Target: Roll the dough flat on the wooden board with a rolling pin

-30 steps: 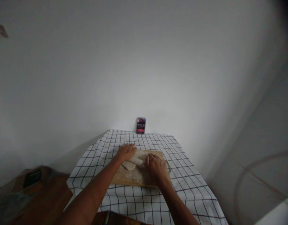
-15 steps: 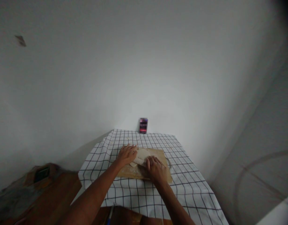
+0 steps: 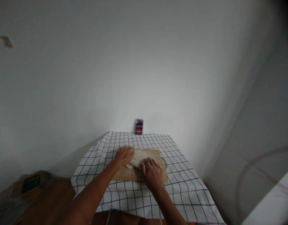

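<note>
A pale rolling pin (image 3: 135, 163) lies slantwise across a flattened sheet of dough (image 3: 140, 154) on a wooden board (image 3: 155, 152). My left hand (image 3: 124, 155) is over the pin's far left end, fingers together and pointing forward. Over the near right end, my right hand (image 3: 152, 172) curves its fingers down around the pin. Both palms hide the pin's ends, so only its middle shows between them. Part of the dough sticks out on the near side of the pin, close to my left hand.
A black-and-white checked cloth (image 3: 181, 187) covers the table. A blurred-out dark phone-like object (image 3: 139, 127) stands against the wall at the back. A ring-shaped handle (image 3: 165, 162) shows at the board's right edge. A brown box-like object (image 3: 31, 184) is low on the left.
My view has turned slightly, so the table sits further left in the picture. Both hands stay on the rolling pin, and more of its middle shows between them now.
</note>
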`<control>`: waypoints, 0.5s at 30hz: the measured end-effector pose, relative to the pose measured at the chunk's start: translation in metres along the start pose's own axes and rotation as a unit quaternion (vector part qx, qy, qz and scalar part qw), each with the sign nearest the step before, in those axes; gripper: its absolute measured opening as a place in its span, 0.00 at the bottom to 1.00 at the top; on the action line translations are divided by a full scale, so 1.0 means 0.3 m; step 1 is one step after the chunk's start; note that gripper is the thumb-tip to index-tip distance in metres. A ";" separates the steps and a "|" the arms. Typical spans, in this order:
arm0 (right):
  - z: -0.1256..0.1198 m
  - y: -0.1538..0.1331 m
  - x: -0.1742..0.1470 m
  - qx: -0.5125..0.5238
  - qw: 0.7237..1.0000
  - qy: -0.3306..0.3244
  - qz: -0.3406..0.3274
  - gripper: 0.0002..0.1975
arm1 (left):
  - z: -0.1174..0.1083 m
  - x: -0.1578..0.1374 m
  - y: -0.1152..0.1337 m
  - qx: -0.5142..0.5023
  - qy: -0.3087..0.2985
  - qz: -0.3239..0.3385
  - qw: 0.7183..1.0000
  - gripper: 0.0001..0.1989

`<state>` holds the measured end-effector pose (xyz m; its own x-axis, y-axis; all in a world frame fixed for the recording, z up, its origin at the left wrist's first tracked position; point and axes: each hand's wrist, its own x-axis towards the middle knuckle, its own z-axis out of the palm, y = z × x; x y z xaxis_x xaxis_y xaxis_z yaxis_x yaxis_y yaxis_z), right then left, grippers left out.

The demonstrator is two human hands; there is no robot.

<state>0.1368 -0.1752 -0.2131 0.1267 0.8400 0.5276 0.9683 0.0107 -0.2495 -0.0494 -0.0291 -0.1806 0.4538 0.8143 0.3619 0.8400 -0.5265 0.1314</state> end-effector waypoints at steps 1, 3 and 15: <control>-0.005 0.008 0.023 -0.005 1.000 -0.007 0.004 0.18 | -0.002 0.020 0.006 -0.007 -0.007 -0.005 1.000 0.24; -0.013 0.028 0.074 -0.012 1.000 -0.022 0.010 0.19 | -0.004 0.063 0.014 -0.028 -0.019 -0.012 0.999 0.25; 0.005 0.139 0.327 -0.032 0.993 -0.105 0.044 0.25 | 0.008 0.260 0.035 -0.002 -0.066 -0.041 0.997 0.24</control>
<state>0.1893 -0.0914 -0.1730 0.1695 0.9311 0.3230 0.9680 -0.0957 -0.2322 -0.0045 0.0296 -0.1532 0.4194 0.8796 0.2246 0.8748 -0.4577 0.1589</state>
